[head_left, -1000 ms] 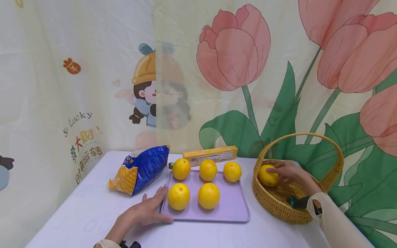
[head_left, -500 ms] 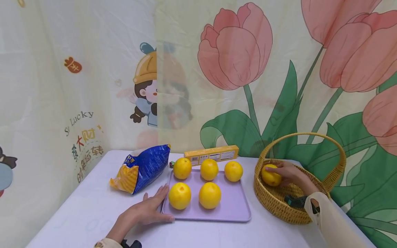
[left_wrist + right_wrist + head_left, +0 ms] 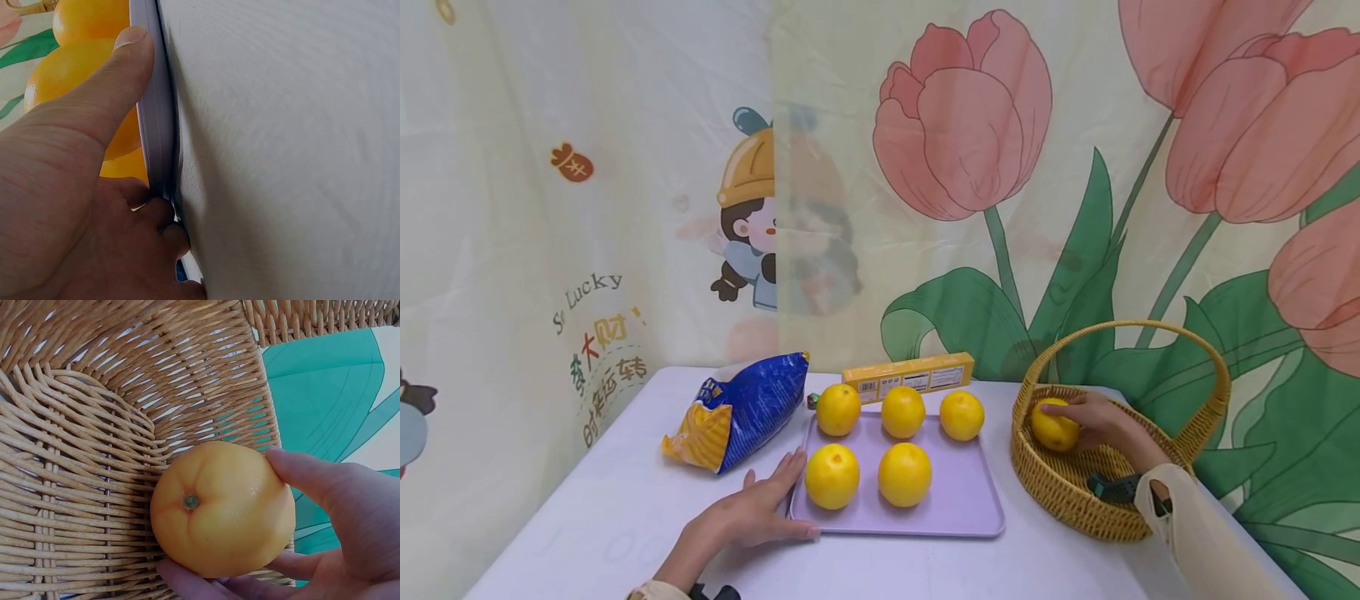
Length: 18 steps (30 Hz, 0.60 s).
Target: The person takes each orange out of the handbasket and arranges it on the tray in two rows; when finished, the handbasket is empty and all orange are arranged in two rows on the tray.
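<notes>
A yellow orange sits inside the wicker basket, with its stem end showing in the right wrist view. My right hand grips it, thumb on one side and fingers curled under the other. Several more oranges stand in two rows on a lilac tray. At the tray's near left corner rests my left hand, its fingers extended along the left side. The left wrist view shows that thumb lying against the tray's front rim, with oranges behind it.
A blue and yellow bag lies left of the tray. Behind the oranges is a long yellow box, with a small dark object near its left end. The basket's tall handle arches over the right hand. A printed curtain hangs behind the table.
My right hand has closed round the orange in the basket, and the orange has shifted slightly to the right. My left hand has stayed at the tray's corner.
</notes>
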Tool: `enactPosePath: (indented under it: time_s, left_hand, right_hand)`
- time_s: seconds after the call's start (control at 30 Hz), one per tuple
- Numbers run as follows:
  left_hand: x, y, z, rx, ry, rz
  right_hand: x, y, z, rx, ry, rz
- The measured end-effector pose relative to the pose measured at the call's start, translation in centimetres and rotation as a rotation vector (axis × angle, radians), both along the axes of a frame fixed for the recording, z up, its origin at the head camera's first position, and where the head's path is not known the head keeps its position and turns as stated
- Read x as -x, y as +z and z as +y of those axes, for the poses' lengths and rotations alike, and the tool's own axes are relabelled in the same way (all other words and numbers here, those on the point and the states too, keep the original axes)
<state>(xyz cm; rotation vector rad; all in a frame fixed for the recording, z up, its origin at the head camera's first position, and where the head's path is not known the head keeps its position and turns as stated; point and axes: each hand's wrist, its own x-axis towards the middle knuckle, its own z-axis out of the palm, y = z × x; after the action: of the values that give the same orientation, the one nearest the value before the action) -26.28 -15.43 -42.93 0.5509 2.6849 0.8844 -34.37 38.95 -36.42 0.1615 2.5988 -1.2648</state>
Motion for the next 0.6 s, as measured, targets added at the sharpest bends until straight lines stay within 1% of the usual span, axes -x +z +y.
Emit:
enactPosePath:
  time_s: [0.13,0.23,0.27,0.33,0.53,0.6]
  left_hand:
    - [0.2,-0.4,-0.3,-0.016,-0.022,-0.011]
    - [0.3,-0.6,-0.3,-0.027,-0.030,-0.011]
    - [0.4,-0.6,-0.3,-0.019,-0.036,-0.015]
    - [0.3,-0.4,-0.2,-0.027,-0.023,-0.012]
    - [0.2,0.0,0.1,0.009,0.010,-0.020]
    - [0.1,0.1,0.0,0.014,0.013,-0.020]
  right_hand:
    - [0.2,-0.1,0.3,-0.008,-0.022,0.012]
    - [0.0,-0.1,0.6,-0.002,-0.061,0.037]
    - [-0.1,0.0,0.7,0.003,-0.070,0.049]
    - [-0.5,0.2,0.8,0.029,-0.082,0.072]
    - [-1.7,1.2,0.3,0.124,-0.097,0.117]
    - [-2.1,1.5,0.2,0.125,-0.110,0.133]
